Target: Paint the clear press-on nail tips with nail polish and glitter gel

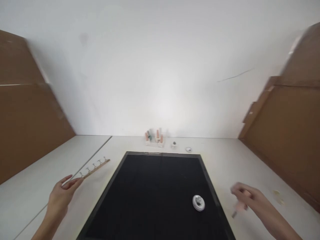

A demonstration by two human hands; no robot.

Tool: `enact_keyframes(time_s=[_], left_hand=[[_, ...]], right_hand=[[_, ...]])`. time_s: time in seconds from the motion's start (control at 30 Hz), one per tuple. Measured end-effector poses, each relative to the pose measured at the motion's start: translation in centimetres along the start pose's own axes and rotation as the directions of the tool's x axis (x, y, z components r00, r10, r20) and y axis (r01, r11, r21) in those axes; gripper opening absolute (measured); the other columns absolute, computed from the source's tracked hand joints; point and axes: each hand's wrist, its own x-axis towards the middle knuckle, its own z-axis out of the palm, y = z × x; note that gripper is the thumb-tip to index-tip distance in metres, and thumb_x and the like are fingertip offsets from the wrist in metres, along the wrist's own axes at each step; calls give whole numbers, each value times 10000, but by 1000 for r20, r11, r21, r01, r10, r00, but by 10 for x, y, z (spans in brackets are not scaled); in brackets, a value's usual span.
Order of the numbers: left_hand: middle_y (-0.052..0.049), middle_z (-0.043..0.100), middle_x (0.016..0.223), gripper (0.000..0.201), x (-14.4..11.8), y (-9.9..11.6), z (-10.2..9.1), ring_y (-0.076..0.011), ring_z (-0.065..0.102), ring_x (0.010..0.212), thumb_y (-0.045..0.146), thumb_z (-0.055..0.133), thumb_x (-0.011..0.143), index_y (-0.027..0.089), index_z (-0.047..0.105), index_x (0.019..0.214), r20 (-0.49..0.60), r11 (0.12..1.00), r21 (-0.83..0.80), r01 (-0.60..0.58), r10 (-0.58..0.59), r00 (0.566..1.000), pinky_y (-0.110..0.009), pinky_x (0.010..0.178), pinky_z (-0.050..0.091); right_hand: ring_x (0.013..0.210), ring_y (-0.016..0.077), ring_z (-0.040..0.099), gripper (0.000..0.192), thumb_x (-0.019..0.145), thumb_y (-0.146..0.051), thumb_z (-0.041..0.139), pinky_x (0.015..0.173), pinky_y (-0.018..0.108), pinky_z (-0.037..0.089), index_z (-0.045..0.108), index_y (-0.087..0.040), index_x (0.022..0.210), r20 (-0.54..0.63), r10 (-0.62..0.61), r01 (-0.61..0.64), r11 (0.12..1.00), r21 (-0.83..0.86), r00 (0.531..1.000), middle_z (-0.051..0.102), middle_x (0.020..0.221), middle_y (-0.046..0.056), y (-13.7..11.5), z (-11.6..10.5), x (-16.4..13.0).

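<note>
My left hand [61,193] is at the left of the table, its thumb and fingers closed on the near end of a nail tip stand [96,168]. The stand is a narrow wooden bar with several small upright posts, held slanting away to the right. At the right, beside the black mat [160,186], my right hand [250,196] is closed around a pink tool [241,205]. A thin metal tip points down and left from it; motion smears the hand, so its exact kind is unclear. A round white container [198,203] with silvery contents sits on the mat.
By the back wall stands a clear holder [154,144] with several small bottles. Right of it are a small jar [174,144] and a round white piece [188,149]. Pale small pieces [278,196] lie far right. Cardboard panels [30,123] flank the table.
</note>
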Motion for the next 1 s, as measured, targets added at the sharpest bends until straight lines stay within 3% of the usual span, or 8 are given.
enact_keyframes(time_s=[0.07, 0.13, 0.23, 0.37, 0.57, 0.8, 0.9, 1.0], left_hand=[[2, 762, 732, 397, -39, 33, 36, -260, 737, 842, 504, 682, 670, 242, 541, 932, 268, 976, -208, -68, 124, 955, -343, 699, 607], [-31, 772, 812, 526, -87, 67, 70, -260, 738, 852, 540, 689, 626, 228, 520, 1015, 440, 925, -368, -96, 264, 858, -362, 767, 601], [-30, 754, 793, 439, -157, 111, 113, -227, 738, 793, 479, 645, 678, 223, 475, 991, 553, 852, -510, -116, 428, 715, -353, 782, 592], [-37, 746, 825, 310, -215, 142, 149, -210, 722, 821, 344, 642, 707, 230, 459, 930, 595, 799, -580, -157, 548, 589, -348, 825, 568], [-71, 762, 945, 239, -226, 142, 160, -257, 703, 962, 241, 625, 735, 242, 482, 926, 661, 811, -533, -241, 577, 480, -417, 897, 512], [-37, 754, 925, 280, -227, 138, 158, -271, 692, 976, 212, 649, 740, 258, 515, 981, 679, 784, -510, -355, 620, 393, -425, 905, 497], [-53, 716, 979, 304, -228, 136, 160, -272, 660, 1009, 195, 642, 733, 252, 553, 1017, 645, 754, -524, -396, 655, 393, -425, 917, 493], [-80, 629, 972, 195, -230, 133, 157, -270, 618, 955, 163, 536, 771, 234, 530, 953, 562, 721, -537, -438, 693, 451, -436, 872, 486]], right_hand=[[499, 148, 417, 475, 701, -644, 699, 532, 297, 375, 593, -208, 544, 10, -16, 14, 992, 123, 1000, 531, 445, 14, -23, 0, 15], [499, 128, 390, 482, 704, -650, 691, 535, 281, 363, 592, -197, 573, -18, -28, 31, 984, 177, 999, 519, 467, -5, -34, 5, 33], [485, 104, 348, 476, 693, -656, 695, 514, 261, 331, 603, -190, 650, -41, -37, 46, 964, 264, 998, 479, 480, -35, -30, 18, 56], [453, 88, 312, 511, 669, -687, 685, 461, 242, 284, 572, -188, 660, -10, -10, 13, 932, 361, 1000, 429, 467, -56, -11, 31, 67], [444, 81, 297, 479, 705, -649, 688, 461, 234, 280, 576, -184, 686, 27, 9, -19, 909, 415, 1000, 421, 468, -65, 3, 29, 62], [430, 83, 301, 472, 724, -639, 682, 453, 242, 270, 585, -178, 679, 60, -21, -6, 908, 419, 998, 411, 470, -67, 2, 35, 60], [429, 78, 298, 501, 727, -673, 652, 448, 239, 279, 554, -185, 663, 44, -28, 8, 912, 410, 999, 405, 485, -69, 1, 36, 60], [430, 78, 308, 517, 739, -686, 632, 453, 243, 291, 523, -193, 630, 16, -51, 41, 922, 386, 999, 395, 485, -69, -1, 33, 59]])
